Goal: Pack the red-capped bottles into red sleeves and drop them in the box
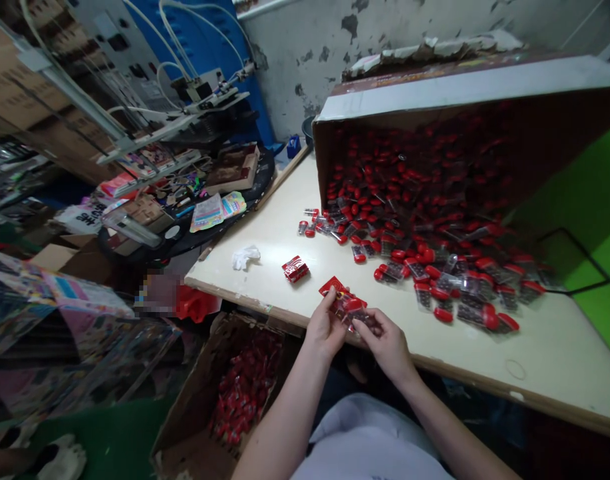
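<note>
My left hand (325,325) is closed on a red printed packet (331,285) at the table's front edge. Close beside it, my right hand (389,339) pinches a small clear container with a red cap (355,305), which lies against the packet. The hands partly cover both things, so I cannot tell whether the container is inside the packet. A small stack of red printed packets (295,269) rests on the table to the left of my hands. To the right spreads a heap of similar red-capped containers (435,273).
A large cardboard box (415,97) lies on its side, spilling containers onto the white table (279,303). Crumpled tissue (245,257) sits at left. Below the edge stands an open carton (185,407) of red packets. A machine with a round black table (259,180) is at back left.
</note>
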Available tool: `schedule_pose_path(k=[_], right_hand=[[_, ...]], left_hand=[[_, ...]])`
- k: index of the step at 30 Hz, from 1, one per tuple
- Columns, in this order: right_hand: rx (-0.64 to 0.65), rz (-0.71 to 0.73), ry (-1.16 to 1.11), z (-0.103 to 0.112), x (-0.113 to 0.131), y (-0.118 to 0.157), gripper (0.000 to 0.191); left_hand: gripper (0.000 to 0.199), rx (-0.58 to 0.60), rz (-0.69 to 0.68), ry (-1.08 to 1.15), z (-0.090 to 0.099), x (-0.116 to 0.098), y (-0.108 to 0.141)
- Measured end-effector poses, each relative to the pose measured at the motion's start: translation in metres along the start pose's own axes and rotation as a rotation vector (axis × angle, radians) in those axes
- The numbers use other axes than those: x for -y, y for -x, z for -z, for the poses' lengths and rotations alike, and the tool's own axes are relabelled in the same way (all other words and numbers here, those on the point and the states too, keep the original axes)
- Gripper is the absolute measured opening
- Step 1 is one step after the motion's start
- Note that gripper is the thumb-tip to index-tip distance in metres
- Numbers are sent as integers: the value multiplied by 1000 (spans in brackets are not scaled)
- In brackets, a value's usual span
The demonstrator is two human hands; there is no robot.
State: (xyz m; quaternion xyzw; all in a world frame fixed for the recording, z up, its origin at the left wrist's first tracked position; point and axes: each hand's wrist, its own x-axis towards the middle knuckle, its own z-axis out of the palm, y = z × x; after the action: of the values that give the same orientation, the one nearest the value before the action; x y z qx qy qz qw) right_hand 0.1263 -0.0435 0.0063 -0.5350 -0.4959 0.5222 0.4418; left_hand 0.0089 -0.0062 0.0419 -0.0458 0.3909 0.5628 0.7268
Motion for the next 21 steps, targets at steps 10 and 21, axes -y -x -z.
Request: schedule_pose_path(k=[10,21], right_hand=[[65,-119,-234,4,-5,-6,31],[50,-23,-80,10,-6,-14,30]], left_hand=[[25,106,-184,-252,13,19,1],[28,159,-141,-362,12,16,-2]])
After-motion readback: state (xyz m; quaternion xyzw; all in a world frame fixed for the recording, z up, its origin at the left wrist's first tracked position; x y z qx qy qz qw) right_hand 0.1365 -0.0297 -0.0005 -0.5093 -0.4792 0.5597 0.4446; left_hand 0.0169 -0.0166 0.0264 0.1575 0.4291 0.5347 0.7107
